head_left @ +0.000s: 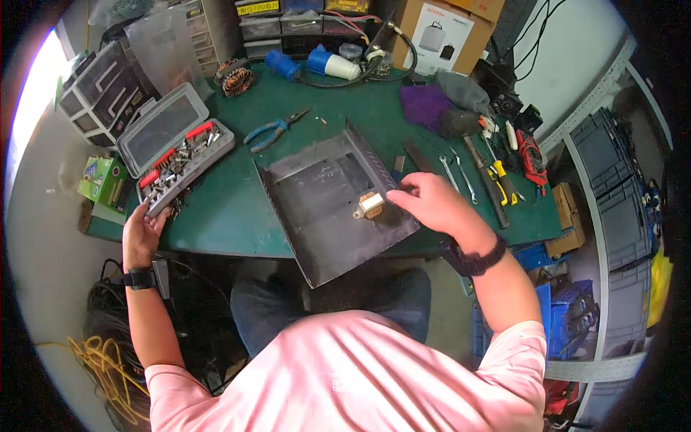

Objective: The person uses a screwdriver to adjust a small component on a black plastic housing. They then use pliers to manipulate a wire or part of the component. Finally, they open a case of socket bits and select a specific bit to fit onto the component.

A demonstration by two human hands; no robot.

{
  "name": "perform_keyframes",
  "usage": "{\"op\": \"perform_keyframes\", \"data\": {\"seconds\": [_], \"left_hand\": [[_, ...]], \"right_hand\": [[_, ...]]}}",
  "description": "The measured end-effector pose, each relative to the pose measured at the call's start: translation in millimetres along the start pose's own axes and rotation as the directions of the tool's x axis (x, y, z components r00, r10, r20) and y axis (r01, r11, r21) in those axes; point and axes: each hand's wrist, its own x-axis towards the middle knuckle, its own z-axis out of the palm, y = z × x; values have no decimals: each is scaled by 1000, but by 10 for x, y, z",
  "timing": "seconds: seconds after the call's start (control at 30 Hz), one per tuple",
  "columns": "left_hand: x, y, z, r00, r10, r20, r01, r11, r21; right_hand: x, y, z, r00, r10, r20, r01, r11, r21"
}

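Observation:
A dark, open sheet-metal casing with raised side walls lies at an angle over the near edge of the workbench. My right hand grips its right wall, fingers closed over the edge. Near that hand, inside the casing, sits a small metal part with a mounting ear, perhaps a transformer. To the left is a grey plastic toolbox, lid raised, filled with loose sockets or fittings and red-handled pieces. My left hand is wrapped around the box's near end; its fingers are partly hidden beneath.
Blue-handled pliers lie behind the casing. To the right are wrenches, a hammer, a yellow-handled tool and a red meter. Blue connectors with a cable, drawer bins and a cardboard box line the back.

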Motion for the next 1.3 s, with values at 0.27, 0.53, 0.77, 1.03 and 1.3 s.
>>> {"op": "perform_keyframes", "data": {"seconds": [0.27,0.53,0.77,1.03,1.3], "left_hand": [[-165,-61,166,983,181,21,-181,983,28],[-671,140,501,962,229,150,-218,972,-87],[-1053,77,805,936,190,296,-208,978,28],[-1217,-445,950,933,34,358,-53,998,44],[-1266,-790,930,926,-64,373,39,996,74]], "right_hand": [[80,-87,168,1000,2,-7,-3,996,-88],[-37,251,-76,967,-49,-249,47,999,-17],[-144,509,-261,966,54,-251,-70,996,-57],[-269,723,-182,952,117,-284,-137,989,-52],[-272,850,-117,954,73,-291,-122,981,-153]]}}
